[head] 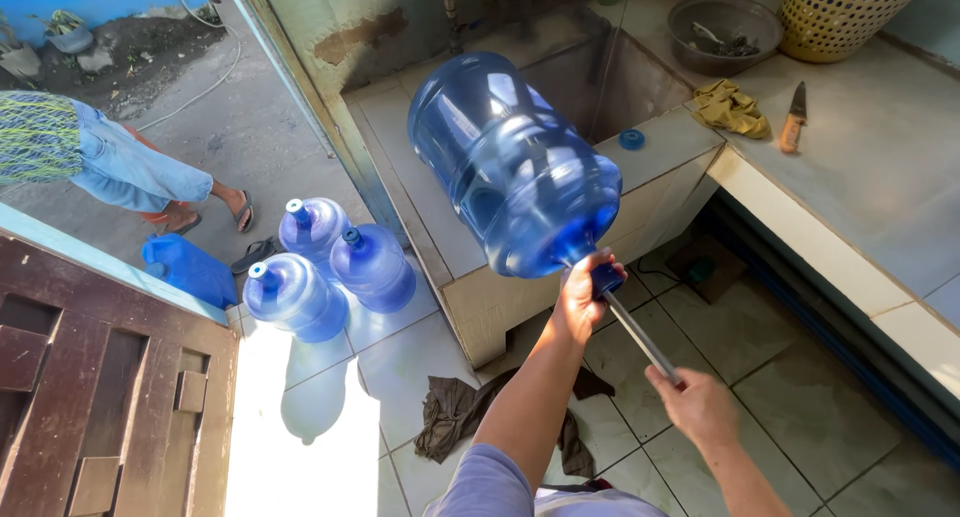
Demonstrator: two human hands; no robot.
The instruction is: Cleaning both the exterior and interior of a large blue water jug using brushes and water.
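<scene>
Your left hand (580, 299) clamps the neck of the big blue bottle (515, 162), tilted up over the counter (420, 182). Your right hand (700, 405) grips the rod (640, 335) running into its mouth. You're scrubbing inside; next, keep the neck steady and the rod in line.

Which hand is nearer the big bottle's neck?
Left. The left hand grips the neck of the big bottle; the right hand holds the rod farther down.

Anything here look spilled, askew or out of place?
A dark rag lies crumpled on the floor tiles. A loose blue cap sits on the ledge, and a knife lies bare on the counter. No spill shows.
</scene>
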